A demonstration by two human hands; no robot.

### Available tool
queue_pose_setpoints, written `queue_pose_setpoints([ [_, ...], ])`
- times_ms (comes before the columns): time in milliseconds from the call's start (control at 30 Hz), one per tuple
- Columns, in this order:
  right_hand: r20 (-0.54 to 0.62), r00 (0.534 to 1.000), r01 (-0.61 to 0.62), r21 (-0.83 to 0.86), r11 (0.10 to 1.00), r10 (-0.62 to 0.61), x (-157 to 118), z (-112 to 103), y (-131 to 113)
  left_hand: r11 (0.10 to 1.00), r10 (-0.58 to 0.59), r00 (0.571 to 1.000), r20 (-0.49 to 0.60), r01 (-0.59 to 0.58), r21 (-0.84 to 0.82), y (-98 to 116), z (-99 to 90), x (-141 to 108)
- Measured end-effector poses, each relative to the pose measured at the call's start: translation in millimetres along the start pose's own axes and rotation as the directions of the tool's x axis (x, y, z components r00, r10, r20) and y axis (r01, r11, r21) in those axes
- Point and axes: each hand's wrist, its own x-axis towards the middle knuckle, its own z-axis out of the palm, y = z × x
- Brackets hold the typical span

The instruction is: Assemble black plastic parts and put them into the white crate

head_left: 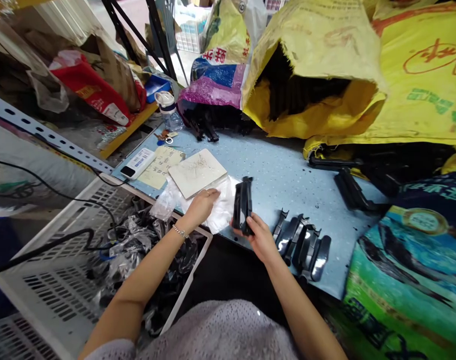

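Note:
My right hand (258,235) grips a glossy black plastic part (243,205) by its lower end and holds it upright over the blue speckled table (276,165). Thumb and fingers of my left hand (203,206) are pinched together on the clear plastic bags (222,207), beside a cream-coloured pad (197,172). To the right of my right hand, several similar black parts (305,242) lie in a row near the table's front edge.
A white crate (62,270) with bagged black parts stands at the lower left. Yellow sacks (318,45) line the back, and a green-blue sack (411,280) is at the right. A phone (137,164), keys (168,140) and a bottle (169,110) are at the left.

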Motion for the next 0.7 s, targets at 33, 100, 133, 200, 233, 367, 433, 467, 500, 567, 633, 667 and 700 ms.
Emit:
queue_pose_setpoints([
  [33, 0.058, 0.996, -0.065, -0.068, 0.996, 0.069, -6.7, -2.9, -1.6, 1.0, 0.006, 1.0, 0.008, -0.005, -0.006, -2.3, -1.3, 0.8],
  [100, 0.096, 0.976, -0.172, -0.203, 0.964, 0.194, -12.9, -5.4, -2.7, 0.999, 0.008, 1.0, 0.013, -0.008, -0.035, -4.2, -3.8, 0.2],
  [133, 0.073, 0.973, -0.196, -0.246, 0.949, 0.22, -12.0, -5.1, -2.1, 0.999, 0.02, 1.0, 0.015, -0.02, -0.048, -3.1, -4.9, -2.0],
  [200, 0.023, 0.978, -0.193, -0.264, 0.945, 0.206, -4.5, -2.4, -0.3, 0.995, 0.082, 0.996, 0.029, -0.081, -0.06, 4.5, -6.0, -10.8],
  [233, 0.024, 0.98, -0.185, -0.239, 0.953, 0.196, 0.2, -0.2, 0.5, 0.99, 0.128, 0.991, 0.042, -0.125, -0.061, 10.6, -6.2, -17.2],
  [367, 0.143, 0.972, -0.192, 0.025, 0.981, 0.186, 7.1, 10.3, 3.6, 0.973, 0.225, 0.971, 0.085, -0.218, -0.08, 39.2, -8.2, -44.3],
  [433, 0.165, 0.969, -0.214, 0.173, 0.961, 0.186, 1.0, 13.8, 8.8, 0.969, 0.218, 0.972, 0.082, -0.207, -0.132, 47.0, -11.6, -51.7],
  [467, 0.176, 0.963, -0.24, 0.232, 0.943, 0.202, -3.3, 14.5, 12.7, 0.967, 0.209, 0.975, 0.073, -0.196, -0.161, 48.1, -13.7, -53.0],
  [500, 0.192, 0.955, -0.275, 0.283, 0.919, 0.227, -7.7, 14.3, 17.1, 0.966, 0.198, 0.979, 0.058, -0.184, -0.184, 47.8, -15.7, -53.0],
  [567, 0.245, 0.926, -0.361, 0.354, 0.863, 0.287, -14.8, 12.1, 26.0, 0.965, 0.167, 0.986, 0.025, -0.158, -0.208, 45.4, -18.6, -51.0],
  [633, 0.305, 0.893, -0.433, 0.372, 0.821, 0.332, -17.9, 9.6, 32.5, 0.966, 0.15, 0.989, 0.017, -0.143, -0.216, 45.0, -19.2, -49.9],
  [667, 0.322, 0.882, -0.45, 0.364, 0.815, 0.343, -18.0, 9.1, 34.1, 0.964, 0.157, 0.987, 0.027, -0.147, -0.223, 46.5, -18.5, -50.7],
  [700, 0.324, 0.88, -0.452, 0.347, 0.822, 0.347, -17.2, 9.2, 34.3, 0.958, 0.179, 0.983, 0.046, -0.164, -0.236, 49.3, -17.4, -52.6],
])
